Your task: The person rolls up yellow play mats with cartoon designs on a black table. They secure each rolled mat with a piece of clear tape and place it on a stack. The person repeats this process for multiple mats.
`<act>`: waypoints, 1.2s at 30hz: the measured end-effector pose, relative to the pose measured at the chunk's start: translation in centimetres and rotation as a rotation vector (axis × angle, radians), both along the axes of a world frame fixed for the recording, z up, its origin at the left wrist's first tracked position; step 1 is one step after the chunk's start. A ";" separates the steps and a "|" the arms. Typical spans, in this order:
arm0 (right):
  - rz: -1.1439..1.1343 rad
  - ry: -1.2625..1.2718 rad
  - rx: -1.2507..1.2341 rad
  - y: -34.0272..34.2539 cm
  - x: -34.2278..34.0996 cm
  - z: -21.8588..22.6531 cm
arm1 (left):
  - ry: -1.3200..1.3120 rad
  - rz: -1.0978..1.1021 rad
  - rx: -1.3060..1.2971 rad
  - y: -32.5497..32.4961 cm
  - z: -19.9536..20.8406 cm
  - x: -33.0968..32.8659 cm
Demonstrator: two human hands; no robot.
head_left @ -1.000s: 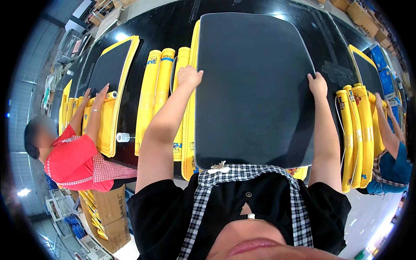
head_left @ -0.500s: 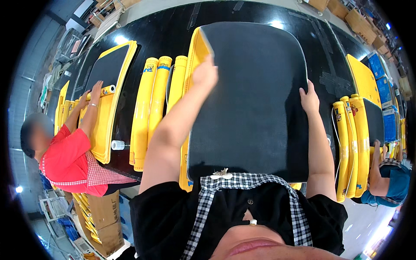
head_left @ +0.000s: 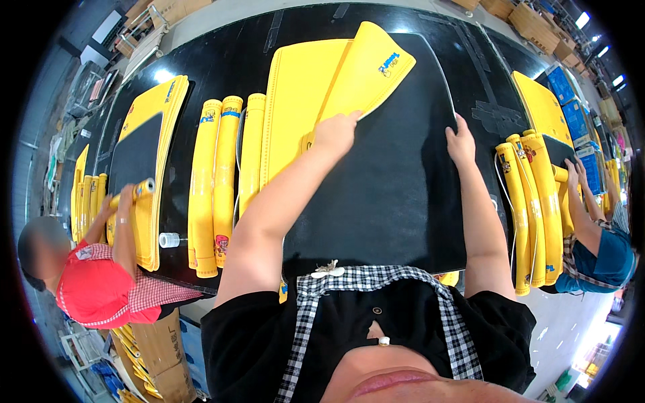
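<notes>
A dark-backed yellow mat (head_left: 376,195) on the black table (head_left: 235,67), its left side turned up between two hands.
The left hand (head_left: 336,134) pinches the edge of the turned-up flap, above a yellow lower mat (head_left: 299,87); a slack pinch could let the flap drop or crease, and a low pull might drag the lower mat askew. The right hand (head_left: 460,141) touches the mat's right edge; I cannot tell whether its fingers grip, and too little pressure there could let the mat slide. Containers: at lower left, a cardboard box (head_left: 164,352) holds yellow rolls (head_left: 129,344); a small clear cylinder (head_left: 168,240), perhaps a jar, lies on its side, contents unclear; at far right, blue boxes (head_left: 568,104) stand with their insides hidden.
</notes>
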State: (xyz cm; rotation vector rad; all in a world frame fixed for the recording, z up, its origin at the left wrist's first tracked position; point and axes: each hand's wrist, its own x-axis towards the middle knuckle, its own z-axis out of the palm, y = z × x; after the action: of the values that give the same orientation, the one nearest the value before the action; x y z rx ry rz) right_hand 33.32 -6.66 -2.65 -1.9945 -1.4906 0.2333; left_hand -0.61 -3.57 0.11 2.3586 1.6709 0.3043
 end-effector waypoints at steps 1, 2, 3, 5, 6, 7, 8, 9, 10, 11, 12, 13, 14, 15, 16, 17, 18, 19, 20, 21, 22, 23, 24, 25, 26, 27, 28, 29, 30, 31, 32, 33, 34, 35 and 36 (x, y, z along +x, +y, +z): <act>-0.012 0.133 -0.007 -0.2 -0.7 1.5 | -0.002 0.024 0.050 0.5 0.8 -1.5; -0.017 0.082 0.074 -0.5 -1.4 2.6 | -0.004 0.047 0.100 1.2 1.7 -3.3; 0.003 0.091 0.131 -0.4 -1.1 3.2 | -0.116 0.130 0.218 2.0 2.7 -5.1; 0.035 0.109 0.182 0.5 -1.4 4.1 | -0.265 0.245 0.341 4.2 4.1 -9.7; 0.045 0.101 0.188 1.5 -2.2 4.4 | -0.300 0.282 0.354 5.2 4.5 -12.0; 0.031 0.178 0.131 2.4 -3.5 4.8 | -0.264 0.346 0.341 6.2 4.5 -13.6; 0.011 0.252 0.083 3.6 -4.4 5.3 | -0.232 0.404 0.336 7.3 4.5 -14.9; 0.013 0.193 0.110 5.3 -3.8 4.0 | -0.237 0.416 0.382 8.8 3.9 -16.0; 0.009 0.129 0.134 6.8 -2.7 1.7 | -0.207 0.427 0.254 10.2 3.9 -16.8; 0.009 0.040 0.091 8.0 -2.7 0.1 | -0.213 0.524 0.180 11.4 2.6 -18.1; 0.008 0.033 -0.032 9.0 -2.7 -1.4 | -0.216 0.620 0.103 12.1 0.5 -19.2; -0.001 -0.011 -0.145 8.8 -2.8 -1.8 | -0.271 0.657 -0.080 11.6 -0.7 -19.2; -0.013 -0.055 -0.257 8.1 -2.7 -2.4 | -0.136 0.608 -0.161 11.0 -1.9 -19.2; -0.001 -0.017 -0.224 6.1 -2.2 -2.1 | -0.230 0.487 -0.148 9.0 -2.3 -18.4; 0.002 -0.022 -0.222 3.5 -2.3 -1.1 | -0.321 0.369 -0.129 6.2 -2.2 -17.9; 0.009 -0.025 -0.216 0.9 -2.5 -0.5 | -0.279 0.381 -0.061 3.3 -2.4 -17.7; 0.030 -0.086 -0.196 -1.9 -1.2 -1.5 | -0.247 0.372 0.007 1.0 -2.8 -17.0; 0.055 -0.105 -0.227 -4.8 -1.7 -1.2 | -0.207 0.414 0.027 -2.1 -3.3 -16.8; 0.092 -0.129 -0.228 -7.6 -2.2 -0.8 | -0.163 0.466 0.045 -5.6 -3.7 -16.7; 0.074 -0.090 -0.217 -9.7 -2.4 -0.7 | -0.158 0.467 0.053 -7.9 -3.6 -16.4; 0.046 -0.049 -0.196 -11.0 -2.4 -0.6 | -0.155 0.457 0.068 -9.2 -3.4 -15.9; 0.043 -0.041 -0.193 -11.7 -2.6 -0.4 | -0.139 0.442 0.095 -9.8 -3.9 -16.0; 0.041 -0.031 -0.191 -12.6 -2.7 -0.1 | -0.150 0.424 0.165 -10.0 -4.4 -15.9; 0.034 -0.046 -0.156 -12.8 -2.4 -0.8 | -0.142 0.396 0.155 -9.5 -4.6 -15.9; 0.008 -0.048 -0.188 -12.7 -2.4 -1.0 | -0.133 0.372 0.145 -8.9 -4.8 -15.8; -0.002 -0.075 -0.189 -12.3 -2.0 -1.5 | -0.173 0.358 0.234 -8.1 -4.6 -15.3; 0.004 -0.096 -0.198 -11.7 -1.9 -2.1 | -0.193 0.310 0.272 -7.2 -5.0 -15.5; 0.014 -0.084 -0.128 -10.2 -1.3 -2.3 | -0.212 0.264 0.309 -5.6 -5.4 -15.8; 0.028 -0.073 -0.069 -9.0 -1.0 -2.5 | -0.218 0.258 0.332 -4.2 -5.9 -16.2; 0.007 -0.116 -0.075 -7.7 -0.7 -2.5 | -0.217 0.315 0.256 -2.9 -5.9 -15.9; -0.006 -0.154 -0.081 -6.9 -0.8 -2.2 | -0.203 0.334 0.267 -2.0 -6.2 -16.3; -0.025 -0.147 -0.132 -6.9 -1.3 -1.7 | -0.163 0.405 0.104 -1.8 -5.5 -16.1; -0.054 -0.143 -0.182 -7.0 -1.3 -1.0 | -0.109 0.417 0.084 -2.5 -4.0 -15.0; -0.056 -0.150 -0.220 -8.0 -1.3 -0.6 | -0.054 0.431 0.055 -3.9 -2.6 -13.9; -0.086 -0.070 -0.286 -9.6 -2.2 0.5 | 0.006 0.453 0.020 -5.8 -2.3 -13.8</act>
State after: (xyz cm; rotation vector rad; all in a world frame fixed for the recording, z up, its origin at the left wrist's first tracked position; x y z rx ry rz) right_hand 31.14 -16.24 -2.14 -2.3083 -1.4781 0.3612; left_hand -14.44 -9.41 -2.20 1.9685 2.2010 0.3910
